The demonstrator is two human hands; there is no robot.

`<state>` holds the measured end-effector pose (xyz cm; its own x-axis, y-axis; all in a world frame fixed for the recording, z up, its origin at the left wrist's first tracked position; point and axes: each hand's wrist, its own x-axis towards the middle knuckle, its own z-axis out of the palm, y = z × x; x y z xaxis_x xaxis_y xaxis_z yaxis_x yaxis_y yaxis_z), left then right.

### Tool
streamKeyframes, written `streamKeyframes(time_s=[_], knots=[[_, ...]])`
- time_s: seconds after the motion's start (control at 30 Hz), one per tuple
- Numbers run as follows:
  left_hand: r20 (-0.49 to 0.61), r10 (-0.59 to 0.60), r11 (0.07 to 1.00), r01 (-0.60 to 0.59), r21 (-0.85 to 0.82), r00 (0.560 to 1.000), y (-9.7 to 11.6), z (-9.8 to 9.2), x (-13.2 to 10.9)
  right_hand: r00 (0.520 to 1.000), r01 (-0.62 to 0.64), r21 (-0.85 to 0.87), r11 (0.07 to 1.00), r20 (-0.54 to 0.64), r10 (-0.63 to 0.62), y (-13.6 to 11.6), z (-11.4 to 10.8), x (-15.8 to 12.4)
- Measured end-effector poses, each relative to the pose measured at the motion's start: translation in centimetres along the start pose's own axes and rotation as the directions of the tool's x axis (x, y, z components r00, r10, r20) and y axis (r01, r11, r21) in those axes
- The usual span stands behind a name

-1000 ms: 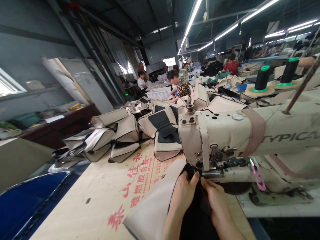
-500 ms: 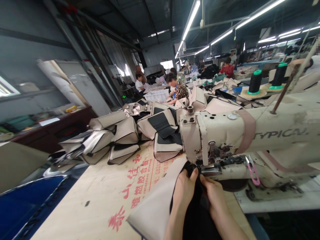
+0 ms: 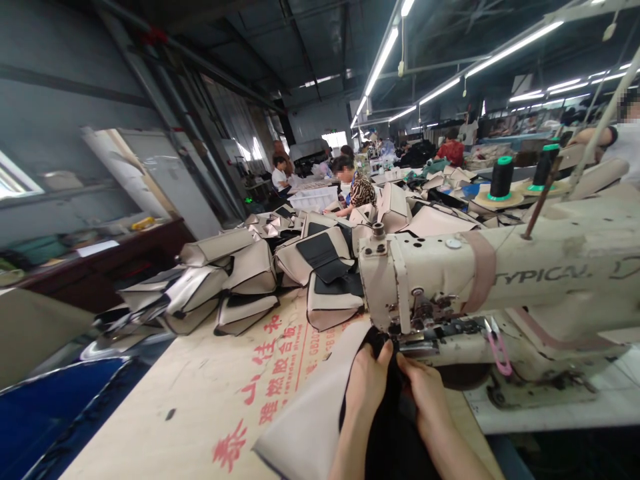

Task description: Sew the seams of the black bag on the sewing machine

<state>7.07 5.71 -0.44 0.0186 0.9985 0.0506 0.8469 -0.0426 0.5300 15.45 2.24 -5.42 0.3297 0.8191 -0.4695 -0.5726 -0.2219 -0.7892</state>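
Observation:
My left hand (image 3: 367, 383) and my right hand (image 3: 423, 393) lie close together on a piece of black fabric (image 3: 393, 440) right in front of the needle area of a cream sewing machine (image 3: 480, 280). Both hands press and pinch the black fabric, fingertips almost touching under the machine head. A beige panel (image 3: 310, 413) joined to the black piece spreads to the left of my left hand on the wooden table (image 3: 200, 400).
Sewn beige-and-black covers (image 3: 250, 267) are piled behind the machine on the table. Pink thread snips (image 3: 497, 343) hang on the machine's front. Black thread cones (image 3: 501, 179) stand at the right. A blue bin (image 3: 50, 407) sits at the lower left. Other people work at tables further back.
The view has shifted slightly, so the machine and my hands sit a little lower and further left. My hands stay on the black fabric at the needle.

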Motion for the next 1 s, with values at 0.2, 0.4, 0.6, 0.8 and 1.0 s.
streamKeyframes(time_s=[0.2,0.4,0.6,0.8,1.0], knots=[[0.031,-0.033,0.999,0.033,-0.016,0.999,0.0,0.1,0.0,0.999,0.03,-0.056,0.998,-0.016,-0.031,-0.1,-0.3,-0.1],[0.058,-0.038,0.999,0.039,-0.025,0.998,-0.2,0.1,0.1,0.995,0.094,-0.096,0.991,-0.012,-0.095,-0.5,-0.2,-0.6],[0.051,-0.044,0.999,0.046,-0.028,0.998,-0.5,0.6,0.5,0.989,0.146,-0.154,0.977,0.015,-0.145,-1.1,-0.3,-0.8],[0.061,-0.063,0.997,0.065,-0.038,0.996,-0.5,0.7,0.7,0.98,0.199,-0.261,0.945,0.078,-0.185,-1.0,-0.2,-0.1],[0.048,-0.073,0.996,0.075,-0.051,0.996,-0.6,0.9,0.9,0.858,0.502,-0.556,0.663,0.225,-0.462,-5.2,-7.9,-0.9]])
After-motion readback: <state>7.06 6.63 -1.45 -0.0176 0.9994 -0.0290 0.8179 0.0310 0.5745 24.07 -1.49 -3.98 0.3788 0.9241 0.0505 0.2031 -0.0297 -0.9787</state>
